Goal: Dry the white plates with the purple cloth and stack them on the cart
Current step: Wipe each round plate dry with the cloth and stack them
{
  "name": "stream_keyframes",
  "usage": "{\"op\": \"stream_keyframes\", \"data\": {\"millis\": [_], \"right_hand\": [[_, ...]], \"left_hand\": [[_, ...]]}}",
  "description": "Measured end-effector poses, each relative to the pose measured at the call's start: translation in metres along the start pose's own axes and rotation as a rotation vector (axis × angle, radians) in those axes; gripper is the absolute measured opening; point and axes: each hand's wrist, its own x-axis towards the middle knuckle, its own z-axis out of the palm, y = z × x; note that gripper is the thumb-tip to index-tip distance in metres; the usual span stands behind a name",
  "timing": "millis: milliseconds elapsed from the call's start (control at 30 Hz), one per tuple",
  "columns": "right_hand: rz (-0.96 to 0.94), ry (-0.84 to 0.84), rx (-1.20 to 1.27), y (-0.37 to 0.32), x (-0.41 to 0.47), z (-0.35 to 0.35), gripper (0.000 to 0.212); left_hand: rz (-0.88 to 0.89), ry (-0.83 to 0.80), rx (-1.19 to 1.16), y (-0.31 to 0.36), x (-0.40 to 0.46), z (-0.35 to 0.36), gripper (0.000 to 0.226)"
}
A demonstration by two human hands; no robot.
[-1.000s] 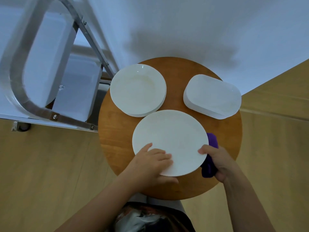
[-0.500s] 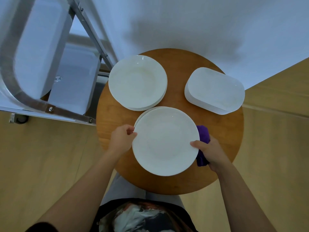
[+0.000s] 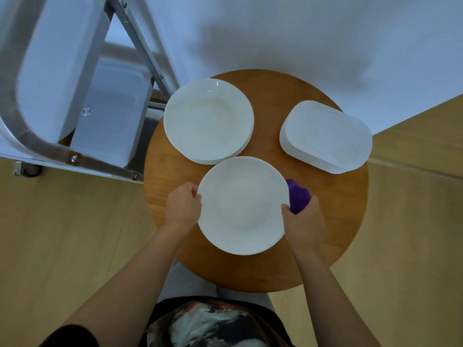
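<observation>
white plates, purple cloth, cart

a round white plate [image 3: 241, 205] is held face up over the near part of the round wooden table [image 3: 333, 221], gripped at its two side rims. a bunched purple cloth [image 3: 298, 195] lies against its right rim. behind it sit a stack of round plates [image 3: 208, 120] at the left and a stack of rounded-rectangular plates [image 3: 325, 136] at the right. the metal-framed cart [image 3: 75, 96] stands just left of the table.

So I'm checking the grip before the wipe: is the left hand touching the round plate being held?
Touching. The head view shows the left hand with fingers curled over the left rim of the round plate.
</observation>
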Motion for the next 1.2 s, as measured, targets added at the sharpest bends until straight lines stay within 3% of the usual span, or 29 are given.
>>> {"op": "stream_keyframes", "data": {"millis": [433,500,600,667,700,767,833,933,1033,1133,1200], "right_hand": [[-0.118,0.281,0.362,-0.034,-0.012,-0.034,0.056],[-0.085,0.185,0.472,-0.047,-0.01,-0.034,0.054],[0.055,-0.116,0.794,-0.067,-0.008,-0.025,0.053],[0.127,-0.32,0.953,-0.082,-0.008,-0.014,0.063],[0.143,-0.407,0.989,-0.09,-0.01,-0.007,0.067],[0.111,-0.534,0.971,-0.106,-0.013,0.01,0.066],[0.057,-0.632,0.896,-0.12,-0.016,0.026,0.062],[0.037,-0.744,0.802,-0.136,-0.013,0.038,0.051],[-0.036,-0.793,0.607,-0.147,-0.003,0.04,0.052],[-0.223,-0.686,0.334,-0.157,0.004,0.045,0.051],[-0.258,-0.581,0.33,-0.164,0.006,0.051,0.036]], "left_hand": [[0.004,-0.023,0.002,0.001,0.0,0.002,0.007],[-0.005,-0.047,0.012,-0.001,0.002,-0.001,0.011],[0.009,-0.008,-0.071,0.007,0.004,-0.016,0.02],[0.003,-0.066,-0.367,0.022,0.005,-0.032,0.026],[-0.024,-0.173,-0.548,0.033,0.005,-0.04,0.029],[-0.067,-0.412,-0.777,0.05,0.007,-0.055,0.032],[-0.041,-0.471,-0.872,0.06,0.013,-0.067,0.028],[0.004,-0.291,-0.86,0.064,0.031,-0.086,0.019],[0.037,-0.269,-0.843,0.063,0.049,-0.097,0.017],[0.096,-0.291,-0.748,0.062,0.063,-0.097,0.013],[0.127,-0.158,-0.612,0.058,0.076,-0.097,0.014]]}}
